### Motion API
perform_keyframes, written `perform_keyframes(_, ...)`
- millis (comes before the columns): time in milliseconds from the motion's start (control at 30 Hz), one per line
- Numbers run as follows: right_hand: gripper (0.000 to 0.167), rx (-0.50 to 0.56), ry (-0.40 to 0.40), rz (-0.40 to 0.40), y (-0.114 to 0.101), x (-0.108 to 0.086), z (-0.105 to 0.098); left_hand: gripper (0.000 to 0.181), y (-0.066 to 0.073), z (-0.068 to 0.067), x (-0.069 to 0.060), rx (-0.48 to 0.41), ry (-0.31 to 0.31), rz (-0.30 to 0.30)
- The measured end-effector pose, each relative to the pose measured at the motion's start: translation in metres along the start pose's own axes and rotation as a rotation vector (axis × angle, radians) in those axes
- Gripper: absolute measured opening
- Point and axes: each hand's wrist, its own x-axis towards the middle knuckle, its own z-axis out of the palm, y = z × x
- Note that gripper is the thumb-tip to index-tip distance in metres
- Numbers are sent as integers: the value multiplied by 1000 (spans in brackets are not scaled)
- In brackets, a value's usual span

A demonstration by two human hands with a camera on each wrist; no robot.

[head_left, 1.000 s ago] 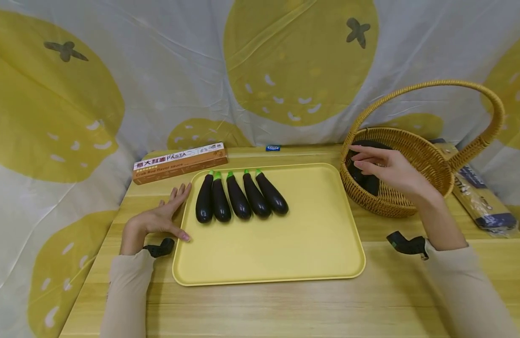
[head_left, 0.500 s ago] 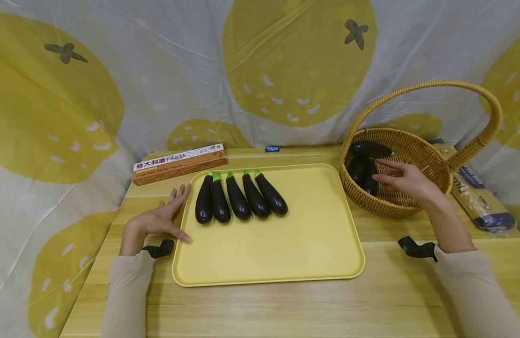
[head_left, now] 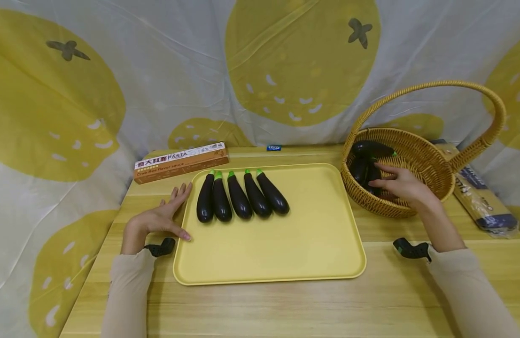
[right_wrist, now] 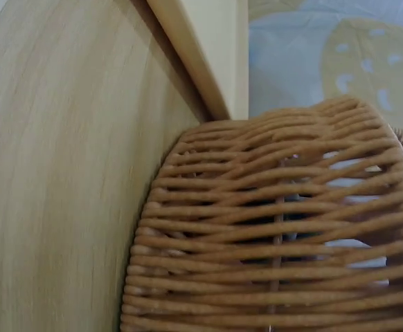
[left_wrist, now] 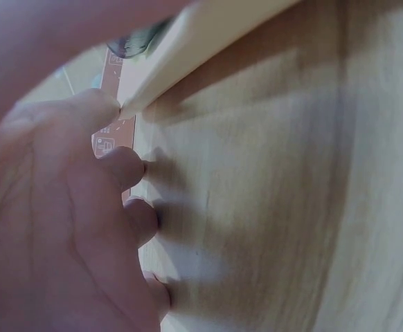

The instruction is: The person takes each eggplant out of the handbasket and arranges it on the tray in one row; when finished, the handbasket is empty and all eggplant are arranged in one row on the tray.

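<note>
Purple-black eggplant, lying in the wicker basket, long axis near-to-far, just left of the nearer right hand, its parted grip reaching over it, firm hold untellable; left hand spread at the tray.

The tray looks like smooth plastic with a soft satin sheen. On it, the five eggplants are glossy and smooth (pale highlights catch their rounded ends). Right of the tray, the basket is ribbed, woven wicker-like strands. Beneath the tray, the tabletop shows wood grain; behind it hangs creased cloth.
</note>
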Motion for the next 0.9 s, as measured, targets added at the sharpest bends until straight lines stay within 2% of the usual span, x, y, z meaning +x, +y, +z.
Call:
perform_keyframes(133,72,33,-10,7,6,-2,-7,148,0,0,0,-22,-3,8)
perform_keyframes(233,70,17,-17,5,11,-5,-13,149,0,0,0,-33,-3,7)
perform_keyframes(500,77,-19,-49,44,15,-6,-19,149,-1,0,0,-36,-7,5)
perform_keyframes(900,66,-40,-14,7,18,-8,-20,149,-1,0,1,-24,-2,6)
